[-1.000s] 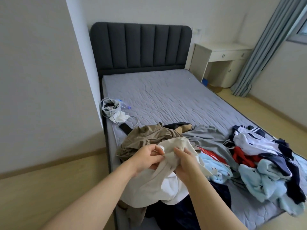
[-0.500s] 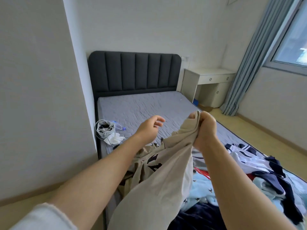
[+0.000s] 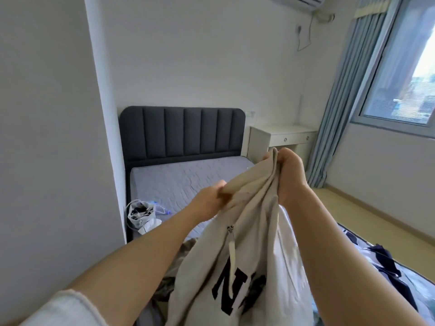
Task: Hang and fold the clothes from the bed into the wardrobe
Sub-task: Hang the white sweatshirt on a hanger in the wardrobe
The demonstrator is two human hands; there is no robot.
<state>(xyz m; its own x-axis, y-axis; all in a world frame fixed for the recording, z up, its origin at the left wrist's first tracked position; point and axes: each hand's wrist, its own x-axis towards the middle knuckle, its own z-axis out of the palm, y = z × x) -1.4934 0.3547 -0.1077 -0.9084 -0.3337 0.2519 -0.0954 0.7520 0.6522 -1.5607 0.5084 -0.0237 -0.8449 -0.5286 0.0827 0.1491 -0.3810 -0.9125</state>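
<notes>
I hold a beige zip-up garment with dark letters on its front up in the air over the bed. My right hand grips its top edge, bunched in a fist, at the highest point. My left hand pinches a fold of the same edge lower and to the left. The cloth hangs down between my forearms and hides most of the clothes pile. Parts of other clothes show at the bottom: brown cloth on the left, dark blue and light blue items on the right.
A small grey bag with cords lies at the mattress's left edge by the wall. The dark padded headboard stands at the far end, a white desk beside it. Blue curtains and a window are on the right, above wood floor.
Both hands rose with the beige garment, lifting it off the pile. My left hand, open half a second ago, now pinches its top edge. The view tilted upward.
</notes>
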